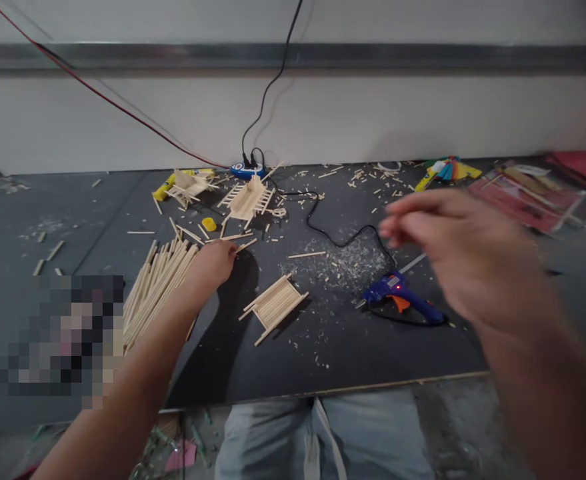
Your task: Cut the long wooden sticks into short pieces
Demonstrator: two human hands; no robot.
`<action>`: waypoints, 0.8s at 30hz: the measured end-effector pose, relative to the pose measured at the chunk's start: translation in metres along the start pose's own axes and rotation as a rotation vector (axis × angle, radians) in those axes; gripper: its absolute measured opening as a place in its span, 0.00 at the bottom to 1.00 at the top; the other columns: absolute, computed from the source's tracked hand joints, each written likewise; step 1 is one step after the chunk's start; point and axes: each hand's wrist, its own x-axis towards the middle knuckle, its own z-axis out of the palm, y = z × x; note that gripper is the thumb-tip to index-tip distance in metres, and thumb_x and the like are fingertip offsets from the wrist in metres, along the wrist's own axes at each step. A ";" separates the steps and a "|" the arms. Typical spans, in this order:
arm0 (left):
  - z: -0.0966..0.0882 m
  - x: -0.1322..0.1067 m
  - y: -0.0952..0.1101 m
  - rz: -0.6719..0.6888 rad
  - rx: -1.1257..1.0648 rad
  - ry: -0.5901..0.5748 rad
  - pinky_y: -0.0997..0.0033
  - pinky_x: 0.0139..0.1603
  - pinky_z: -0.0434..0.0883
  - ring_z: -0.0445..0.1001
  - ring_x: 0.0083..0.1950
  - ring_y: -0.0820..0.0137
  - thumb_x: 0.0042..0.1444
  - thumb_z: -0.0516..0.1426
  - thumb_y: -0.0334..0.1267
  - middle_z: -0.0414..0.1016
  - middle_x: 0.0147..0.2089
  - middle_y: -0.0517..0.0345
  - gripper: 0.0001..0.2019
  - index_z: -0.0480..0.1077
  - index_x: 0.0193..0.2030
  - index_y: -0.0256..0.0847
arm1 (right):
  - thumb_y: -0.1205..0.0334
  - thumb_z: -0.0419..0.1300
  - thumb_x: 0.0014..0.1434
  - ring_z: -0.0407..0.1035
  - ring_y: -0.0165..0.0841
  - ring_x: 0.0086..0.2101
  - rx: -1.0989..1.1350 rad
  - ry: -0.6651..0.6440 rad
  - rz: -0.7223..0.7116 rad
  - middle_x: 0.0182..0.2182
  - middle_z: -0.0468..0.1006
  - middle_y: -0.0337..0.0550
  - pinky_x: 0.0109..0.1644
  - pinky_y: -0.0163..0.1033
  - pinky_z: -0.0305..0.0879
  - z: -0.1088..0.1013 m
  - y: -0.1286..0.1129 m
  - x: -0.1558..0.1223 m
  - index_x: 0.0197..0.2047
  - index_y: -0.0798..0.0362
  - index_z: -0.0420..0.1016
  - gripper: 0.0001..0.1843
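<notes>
My left hand (217, 261) reaches down at the upper end of a pile of thin wooden sticks (157, 287). Its fingers are closed on a wooden stick (246, 245) that juts out to the right; the fingertips are partly hidden. My right hand (437, 247), blurred, is raised above the table at the right, its fingers drawn together with nothing visible in them. Below it lies a blue glue gun (397, 293) with an orange trigger and a lit red light. Between the hands lies a small flat panel of glued sticks (277, 301).
Two stick-built models (247, 200) stand at the back near a blue power strip (247, 171). A black cord (340, 241) crosses the table to the glue gun. A yellow cap (209, 224), stick scraps and glue bits lie about. Red sheets (523, 200) sit at the right.
</notes>
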 end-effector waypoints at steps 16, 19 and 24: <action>-0.014 -0.078 0.073 0.277 -0.283 0.025 0.54 0.58 0.58 0.56 0.61 0.56 0.50 0.53 0.53 0.57 0.61 0.51 0.31 0.53 0.59 0.46 | 0.60 0.54 0.55 0.66 0.38 0.37 -0.295 -0.342 -0.107 0.37 0.73 0.48 0.36 0.41 0.60 0.105 0.063 0.095 0.43 0.50 0.72 0.13; -0.003 -0.095 0.083 0.280 -0.264 0.007 0.53 0.56 0.59 0.55 0.61 0.56 0.50 0.56 0.44 0.53 0.64 0.52 0.32 0.50 0.61 0.49 | 0.63 0.51 0.56 0.66 0.37 0.35 -0.299 -0.357 -0.142 0.33 0.74 0.46 0.34 0.40 0.58 0.107 0.061 0.095 0.43 0.50 0.71 0.13; 0.008 -0.096 0.076 0.198 -0.223 0.016 0.57 0.53 0.62 0.61 0.57 0.58 0.53 0.51 0.35 0.55 0.62 0.50 0.28 0.48 0.61 0.48 | 0.64 0.49 0.56 0.65 0.34 0.29 -0.310 -0.395 -0.120 0.28 0.73 0.46 0.28 0.38 0.54 0.106 0.055 0.093 0.33 0.52 0.71 0.10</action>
